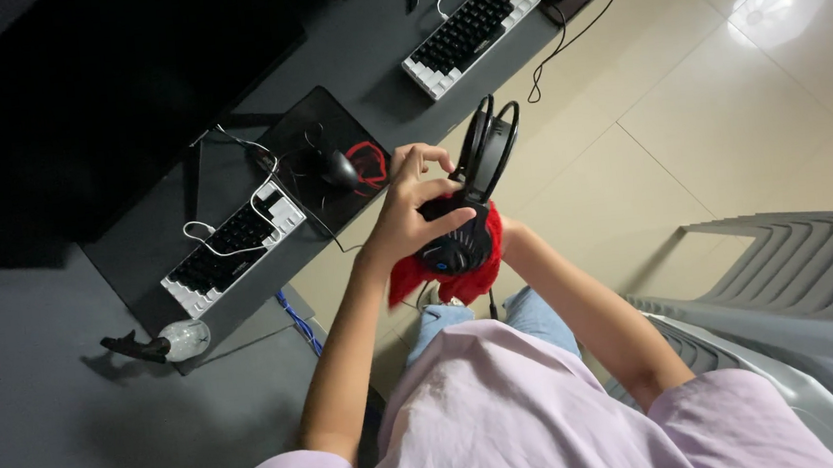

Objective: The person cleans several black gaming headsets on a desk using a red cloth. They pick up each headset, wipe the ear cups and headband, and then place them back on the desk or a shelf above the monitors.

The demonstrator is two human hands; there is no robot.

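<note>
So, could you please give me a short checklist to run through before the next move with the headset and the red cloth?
1. Left hand grips the black headset: ok, its fingers wrap the earcup.
2. Right hand supports from below: cannot tell, it is hidden behind the headset and the red cloth.
3. Red cloth sits against the earcup: ok, it shows under and around it.
4. Headset cable hangs free: cannot tell, only a short length shows below the cloth.
5. Headset is held off the desk: ok, it is over the person's lap.
6. Mouse and near keyboard are out of the way: ok, both lie on the desk.
</note>
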